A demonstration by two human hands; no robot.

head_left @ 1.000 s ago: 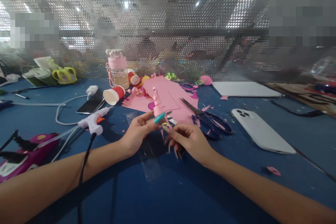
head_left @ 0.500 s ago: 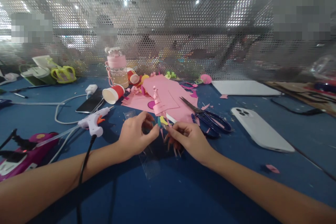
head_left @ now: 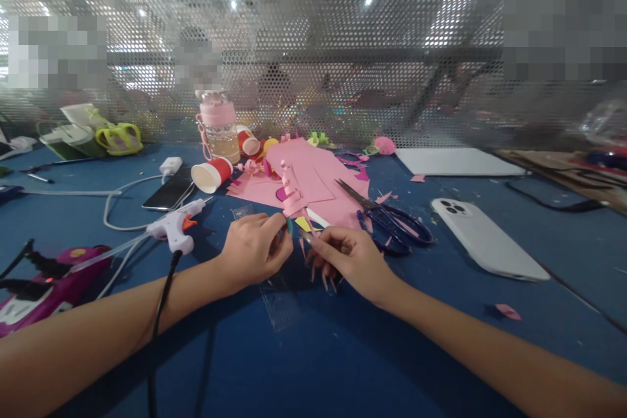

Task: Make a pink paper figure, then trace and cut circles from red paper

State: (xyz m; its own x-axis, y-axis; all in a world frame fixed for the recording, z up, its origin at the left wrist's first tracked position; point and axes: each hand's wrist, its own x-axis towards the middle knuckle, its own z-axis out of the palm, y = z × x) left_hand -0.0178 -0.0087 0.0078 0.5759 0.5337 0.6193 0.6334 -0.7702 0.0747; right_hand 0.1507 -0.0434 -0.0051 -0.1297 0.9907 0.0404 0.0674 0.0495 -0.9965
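My left hand [head_left: 257, 248] is closed in a pinch, with a small teal bit [head_left: 289, 226] showing at its fingertips. Whatever else lies between those fingers is hidden. Just right of it, my right hand [head_left: 353, 258] pinches the lower end of a narrow pink paper strip [head_left: 310, 217]. A curled pink paper piece [head_left: 289, 191] stands above the fingertips, in front of the pink paper sheets [head_left: 308, 173]. Beneath the fingertips shows a yellow scrap [head_left: 307, 225]. Blue-handled scissors [head_left: 392, 219] lie partly spread beyond my right hand.
A white glue gun [head_left: 176, 228] lies left, its black cord crossing my left forearm. Behind are a black phone [head_left: 167, 191], a tipped red cup [head_left: 213, 174] and a pink-lidded bottle [head_left: 218, 124]. A white phone [head_left: 490, 241] lies right. A perforated metal screen [head_left: 313, 32] closes the back.
My left hand has drawn slightly left, widening the gap between the fingertips. The curled pink piece has shifted left too, and more of the yellow scrap shows. My right hand has barely moved.
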